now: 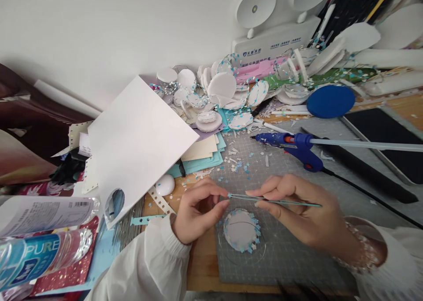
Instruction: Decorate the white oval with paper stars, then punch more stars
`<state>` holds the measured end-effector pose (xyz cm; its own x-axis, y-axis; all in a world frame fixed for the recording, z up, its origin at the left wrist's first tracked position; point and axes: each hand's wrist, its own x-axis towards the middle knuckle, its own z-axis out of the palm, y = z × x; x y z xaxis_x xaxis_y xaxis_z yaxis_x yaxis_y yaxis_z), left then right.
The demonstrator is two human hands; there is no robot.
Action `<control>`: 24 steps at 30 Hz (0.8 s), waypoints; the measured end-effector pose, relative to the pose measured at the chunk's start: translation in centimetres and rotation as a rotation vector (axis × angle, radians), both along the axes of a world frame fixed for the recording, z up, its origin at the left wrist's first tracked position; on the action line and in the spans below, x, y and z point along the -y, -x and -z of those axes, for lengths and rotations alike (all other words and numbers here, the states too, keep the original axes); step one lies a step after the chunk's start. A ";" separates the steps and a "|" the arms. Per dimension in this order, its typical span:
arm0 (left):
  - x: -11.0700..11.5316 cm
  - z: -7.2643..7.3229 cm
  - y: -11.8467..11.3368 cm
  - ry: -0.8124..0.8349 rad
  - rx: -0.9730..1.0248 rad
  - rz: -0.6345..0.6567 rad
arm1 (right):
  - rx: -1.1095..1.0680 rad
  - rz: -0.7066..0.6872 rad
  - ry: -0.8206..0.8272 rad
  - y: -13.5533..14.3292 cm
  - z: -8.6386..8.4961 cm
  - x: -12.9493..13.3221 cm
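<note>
Lower left, a bottle (pixel 42 254) reads "PURE"; centre, right hand (pixel 299 213) pinches tweezers (pixel 284 202), left hand (pixel 201 209) a blue piece (pixel 230 195).

We see a plain white wall (pixel 115 32) | twin-headed lamp (pixel 274 36) in front of it | wooden table (pixel 202 265) below | soft, even light | dark brown shape (pixel 20 111) far left, perhaps a bag, we cannot tell

The tweezers (pixel 287 202) appear to be smooth, thin metal; the disc (pixel 240 237) is matt and foam-like, its edge roughened by small paper-like flowers (pixel 257 231). The cutting mat (pixel 287 265) is matt and plastic-like, over a wooden tabletop (pixel 201 268); the glue gun (pixel 284 143) is smooth plastic. The water bottle (pixel 49 253) is clear, glossy plastic, the square board (pixel 142 142) smooth and matt, the sleeve (pixel 148 259) creased cloth.
</note>
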<state>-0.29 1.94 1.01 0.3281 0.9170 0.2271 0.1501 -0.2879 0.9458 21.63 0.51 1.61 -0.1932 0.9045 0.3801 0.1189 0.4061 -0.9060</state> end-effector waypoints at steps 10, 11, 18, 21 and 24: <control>0.0 0.2 0.0 0.007 0.026 -0.028 | -0.042 0.032 0.095 0.0 -0.4 -0.4; 0.0 0.2 0.0 -0.001 0.028 -0.029 | -0.041 0.042 0.102 0.0 -0.5 -0.5; 0.1 0.3 0.0 -0.003 -0.009 -0.030 | -0.040 0.017 0.149 0.0 -0.8 -0.4; 0.1 0.3 0.0 -0.009 -0.031 -0.031 | -0.034 0.019 0.135 0.0 -0.8 -0.4; 0.1 0.3 0.0 -0.007 -0.046 -0.036 | -0.038 0.026 0.141 0.1 -0.8 -0.4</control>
<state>-0.33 1.87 0.74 0.3047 0.9269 0.2190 0.2035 -0.2880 0.9358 21.52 0.96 2.37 -0.1566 0.9541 0.2553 0.0922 0.2715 -0.9580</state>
